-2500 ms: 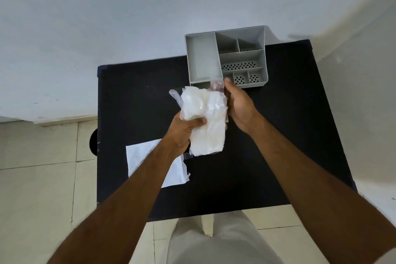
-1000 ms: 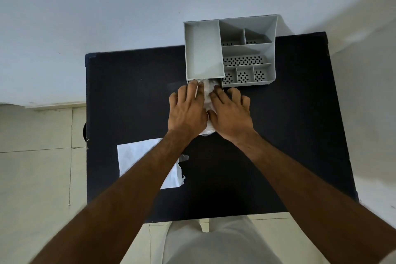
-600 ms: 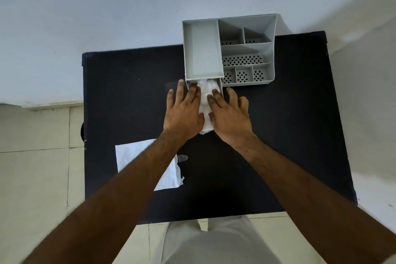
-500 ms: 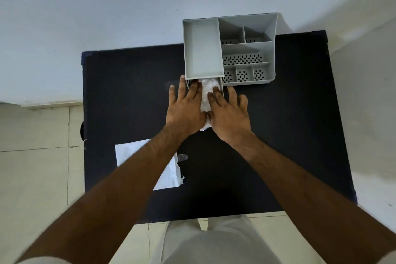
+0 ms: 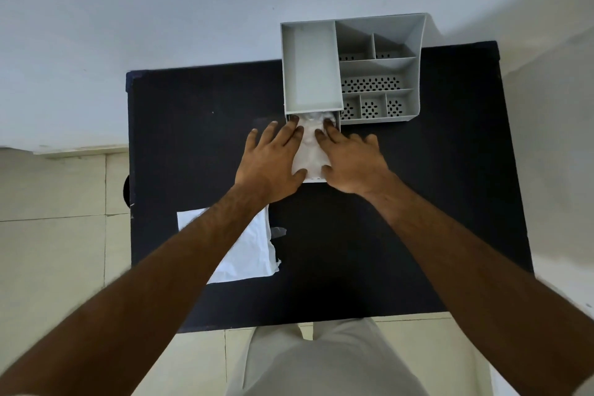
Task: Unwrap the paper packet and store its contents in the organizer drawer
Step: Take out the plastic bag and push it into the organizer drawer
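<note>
A: Both hands down flat at the centre of the frame. The left hand (image 5: 271, 164) and the right hand (image 5: 352, 164) lie side by side on the white bundle (image 5: 309, 151), fingers spread, palms pressing. Neither grip is clenched; both are released and open, pushing rather than pinching.

B: And where does the bundle sit?

A: In the pulled-out drawer (image 5: 316, 179) of the grey organizer (image 5: 414, 74), just below the organizer's large left compartment. The far end of the bundle tucks under that compartment's front edge; the near lip of the drawer shows between the 2 wrists.

B: What surrounds them?

A: The dark bench (image 5: 434, 202) carries everything. The organizer stands at its far edge, in the upper middle of the frame, against the pale wall (image 5: 160, 10). To the right of the large compartment I count 2 small bins at the back, 1 long perforated tray, then 3 little perforated cells in front.

B: Anything in the way?

A: The left forearm crosses over a flat white paper sheet (image 5: 254, 254) in the lower left part of the bench. Just beside its right edge lies a small clear scrap (image 5: 279, 231). Tiled floor (image 5: 54, 251) shows at the left.

B: Any writing?

A: No label that I can read.
</note>
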